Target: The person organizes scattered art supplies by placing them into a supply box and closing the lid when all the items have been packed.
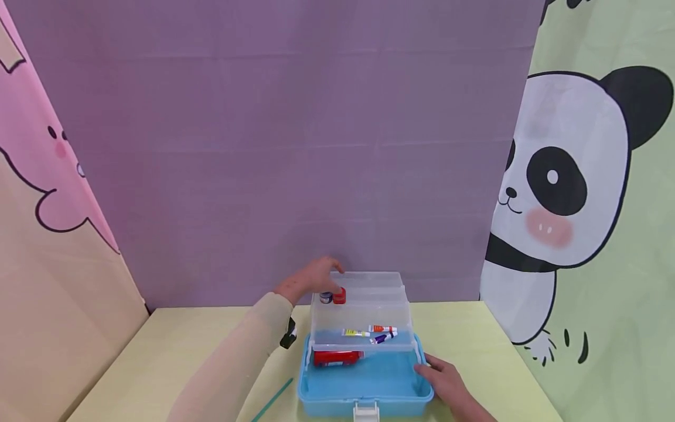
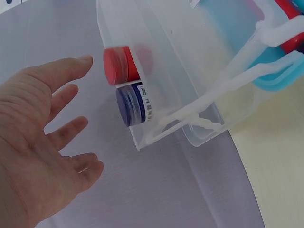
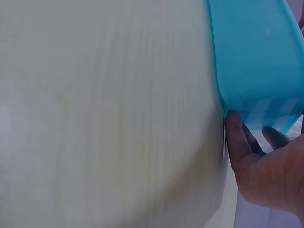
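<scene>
A blue storage box (image 1: 366, 375) with clear fold-out trays (image 1: 364, 313) stands open on the table. Behind the top tray, my left hand (image 1: 316, 275) is beside a red-lidded paint jar (image 2: 119, 65) and a dark blue paint jar (image 2: 131, 105). Its fingers are spread and apart from both jars in the left wrist view. My right hand (image 1: 445, 381) grips the box's right side, thumb at the rim and fingers along the outer wall (image 3: 259, 111). In the lower tray lie yellow (image 1: 355, 333), orange (image 1: 382, 329) and purple (image 1: 384, 337) paint tubes.
A red object (image 1: 337, 357), its kind unclear, lies inside the box at the back left. Left of the box, a thin green stick (image 1: 272, 400) rests on the table (image 1: 205, 334). A purple cloth (image 1: 316, 146) hangs behind the table.
</scene>
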